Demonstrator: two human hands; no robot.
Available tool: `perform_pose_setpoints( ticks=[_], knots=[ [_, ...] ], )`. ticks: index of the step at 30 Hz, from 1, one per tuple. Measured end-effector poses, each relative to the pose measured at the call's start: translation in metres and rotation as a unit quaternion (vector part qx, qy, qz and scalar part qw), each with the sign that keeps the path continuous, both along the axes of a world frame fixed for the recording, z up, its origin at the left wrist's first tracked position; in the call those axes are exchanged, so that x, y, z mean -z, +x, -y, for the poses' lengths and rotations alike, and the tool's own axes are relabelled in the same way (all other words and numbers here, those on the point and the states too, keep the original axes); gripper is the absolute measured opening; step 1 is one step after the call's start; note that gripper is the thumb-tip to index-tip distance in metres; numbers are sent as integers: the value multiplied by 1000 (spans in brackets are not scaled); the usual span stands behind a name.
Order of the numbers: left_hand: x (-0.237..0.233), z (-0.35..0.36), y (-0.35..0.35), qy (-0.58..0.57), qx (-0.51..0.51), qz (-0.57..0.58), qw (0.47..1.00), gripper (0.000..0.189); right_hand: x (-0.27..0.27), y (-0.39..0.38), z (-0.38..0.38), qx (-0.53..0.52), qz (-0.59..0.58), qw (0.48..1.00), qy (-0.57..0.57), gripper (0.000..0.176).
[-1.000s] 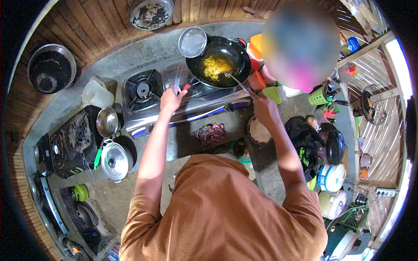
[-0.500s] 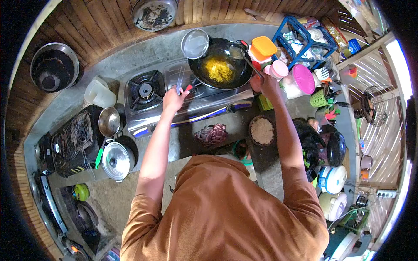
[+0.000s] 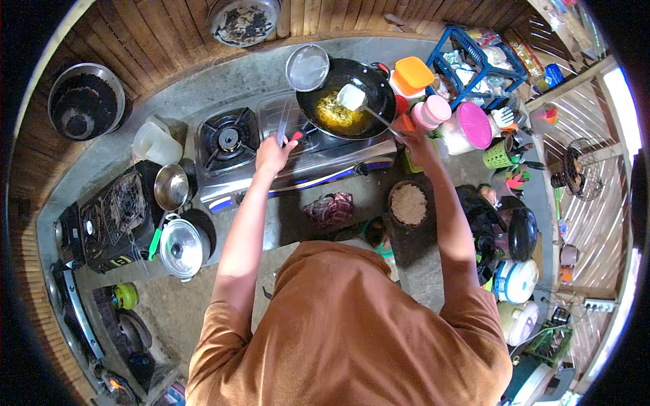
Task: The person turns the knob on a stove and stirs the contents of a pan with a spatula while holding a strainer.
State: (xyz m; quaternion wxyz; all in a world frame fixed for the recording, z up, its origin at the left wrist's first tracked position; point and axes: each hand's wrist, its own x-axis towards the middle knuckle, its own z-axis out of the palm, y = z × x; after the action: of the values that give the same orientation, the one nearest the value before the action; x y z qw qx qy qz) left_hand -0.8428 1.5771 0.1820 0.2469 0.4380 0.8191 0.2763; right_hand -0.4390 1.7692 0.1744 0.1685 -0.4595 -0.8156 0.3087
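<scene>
In the head view my left hand (image 3: 273, 155) is closed round the handle of a round mesh strainer (image 3: 307, 68), which I hold up beside the wok's left rim. My right hand (image 3: 421, 150) grips a metal spatula (image 3: 351, 97), its pale blade tilted over the food. Yellow food (image 3: 340, 116) lies in oil in the black wok (image 3: 379, 88), partly covered by the spatula blade. The wok sits on the right side of a two-burner gas stove (image 3: 325, 160); its burner is hidden beneath it.
A bare burner (image 3: 228, 139) is on the left. Orange-lidded (image 3: 414, 72) and pink-lidded (image 3: 473, 125) containers crowd the wok's right. A bowl of pale, grainy food (image 3: 409, 204) and a patterned cloth (image 3: 329, 209) lie nearer me. A lidded pot (image 3: 181, 249) stands front left.
The spatula blade has come from the wok's upper right side down and left onto the yellow food. My right hand has lowered slightly; the strainer stays nearly where it was.
</scene>
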Motion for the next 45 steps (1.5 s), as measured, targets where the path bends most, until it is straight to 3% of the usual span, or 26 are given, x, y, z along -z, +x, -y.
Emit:
perform_pose_setpoints(
  ticks=[1, 3, 4, 6, 7, 9, 11, 16, 20, 22, 23, 27, 29, 31, 33, 36, 38, 39, 43, 45],
  knots=[
    [1, 0, 0, 1, 0, 0, 1000, 37, -23, -6, 11, -1, 0, 1000, -1, 24],
    [3, 0, 0, 3, -2, -2, 1000, 37, -101, -31, 51, 111, 55, 990, 73, 26],
    [3, 0, 1, 6, -3, -4, 1000, 37, -84, -23, 35, 108, 55, 990, 72, 26],
    [3, -1, 1, 3, -5, -2, 1000, 37, -28, -9, -19, 11, 16, 977, 215, 27],
    [3, -1, 2, 3, -5, 0, 1000, 37, -11, -12, -36, 9, 15, 977, 213, 27],
    [5, -1, 2, 5, -8, 6, 1000, 38, 4, -21, -56, 5, 125, 986, 107, 28],
    [8, 0, 1, 8, -11, 10, 1000, 39, 9, -34, -61, -26, 109, 992, 66, 29],
    [9, -1, 7, 46, -8, -44, 998, 43, 4, -37, -60, -111, 9, 994, 20, 30],
    [10, -1, 10, 37, -23, -42, 998, 44, -15, -8, -45, -96, -44, 994, 40, 31],
    [17, -2, 11, 36, -39, -50, 997, 45, -30, 9, -38, -66, -26, 987, 144, 30],
    [-4, 1, 19, 17, -37, -44, 998, 42, -51, 13, -29, -36, 42, 986, 160, 29],
    [-1, 2, 27, 12, -56, 4, 998, 42, -37, 28, -45, -3, 11, 976, 217, 29],
    [16, 1, 25, 38, -52, -28, 998, 43, -33, 24, -53, -56, -6, 950, 308, 24],
    [16, 2, 31, 59, -48, -59, 995, 44, -23, 19, -61, -51, -9, 962, 268, 28],
    [15, 3, 39, 63, -67, -6, 996, 44, -18, 14, -55, -48, -11, 973, 224, 32],
    [14, 3, 49, 45, -80, -7, 996, 43, -24, 11, -46, -40, 36, 990, 132, 23],
    [14, 3, 53, 44, -80, -9, 996, 43, -18, 12, -42, -103, 53, 987, 111, 25],
    [15, 3, 55, 47, -81, -27, 995, 44, -43, 8, -28, -107, 83, 989, 60, 26],
    [11, 7, 64, 58, -87, -48, 993, 45, -23, 13, -26, -124, -4, 989, 86, 27],
    [6, 7, 66, 47, -90, -44, 994, 45, -23, 11, -29, -120, -74, 972, 188, 30]
  ],
)
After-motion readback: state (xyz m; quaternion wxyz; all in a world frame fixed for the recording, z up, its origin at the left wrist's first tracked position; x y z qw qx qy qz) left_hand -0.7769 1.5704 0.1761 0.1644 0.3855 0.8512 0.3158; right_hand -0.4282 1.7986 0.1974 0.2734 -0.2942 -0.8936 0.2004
